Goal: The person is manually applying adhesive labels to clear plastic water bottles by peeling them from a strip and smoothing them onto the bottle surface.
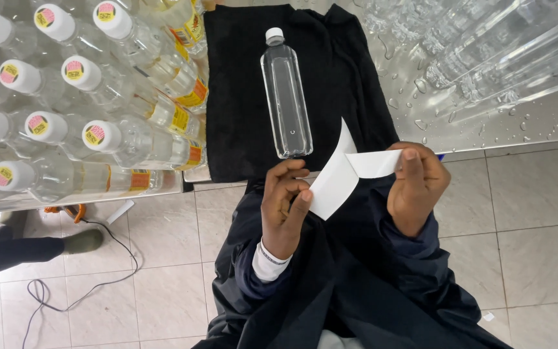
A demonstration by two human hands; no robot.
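From the head view, in the middle of the frame, the left hand (pixel 285 203) is pinching the lower part of a white label sheet (pixel 334 178) between thumb and curled fingers, while the right hand (pixel 418 184) is closing on its upper strip. Just above them a clear capped bottle (pixel 285 97) is lying on a black cloth (pixel 247 97) spread over the wet metal table (pixel 537 123). Labelled bottles (pixel 98 136) are lying stacked at the upper left. Tiled floor (pixel 537 245) is showing below.
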